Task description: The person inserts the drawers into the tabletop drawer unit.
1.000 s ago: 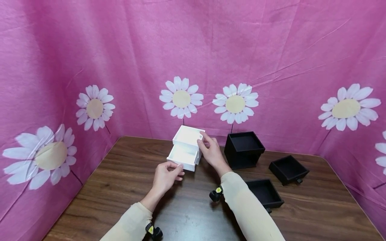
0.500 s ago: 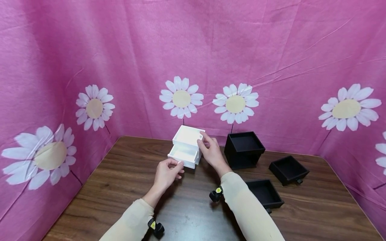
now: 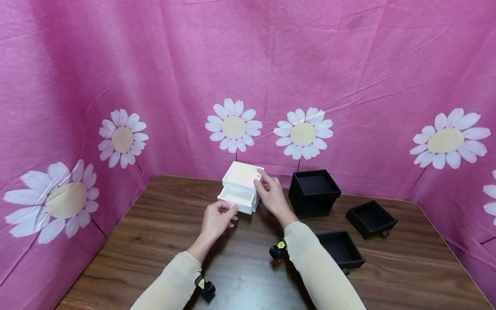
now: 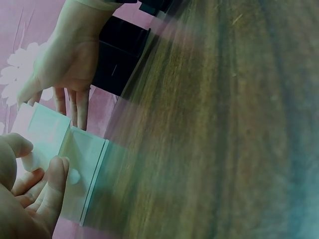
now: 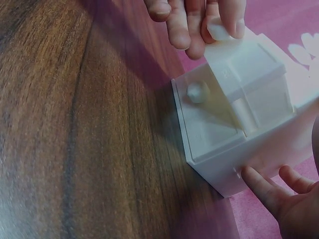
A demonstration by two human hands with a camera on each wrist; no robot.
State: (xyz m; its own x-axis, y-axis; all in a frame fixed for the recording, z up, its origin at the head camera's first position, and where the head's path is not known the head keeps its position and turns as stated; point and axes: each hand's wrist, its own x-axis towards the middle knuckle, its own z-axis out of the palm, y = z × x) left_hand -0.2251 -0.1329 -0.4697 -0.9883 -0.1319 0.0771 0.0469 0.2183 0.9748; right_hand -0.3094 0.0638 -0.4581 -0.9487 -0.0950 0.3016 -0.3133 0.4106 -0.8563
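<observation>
A small white drawer cabinet (image 3: pixel 242 174) stands on the table. Its upper white drawer (image 3: pixel 238 197) is partly pulled out toward the front, with nothing visible inside. My left hand (image 3: pixel 218 221) pinches that drawer's round knob (image 5: pixel 218 31) between thumb and finger. Below it, the lower drawer front (image 5: pixel 209 122) sits flush in the cabinet, its own knob (image 5: pixel 198 92) untouched. At the cabinet's right side, my right hand (image 3: pixel 273 200) rests extended fingers against the wall and top edge, as the right wrist view also shows.
To the right stands a black cabinet (image 3: pixel 314 204) with a hollow front. Two black drawers lie apart from it, one (image 3: pixel 371 215) farther right and one (image 3: pixel 341 247) nearer, partly behind the right sleeve (image 3: pixel 310 254). A pink flowered curtain (image 3: pixel 248 56) hangs behind the wooden table (image 3: pixel 248 280).
My left hand has moved forward, sliding the upper white drawer farther into the cabinet. The right hand and the black pieces have stayed in place.
</observation>
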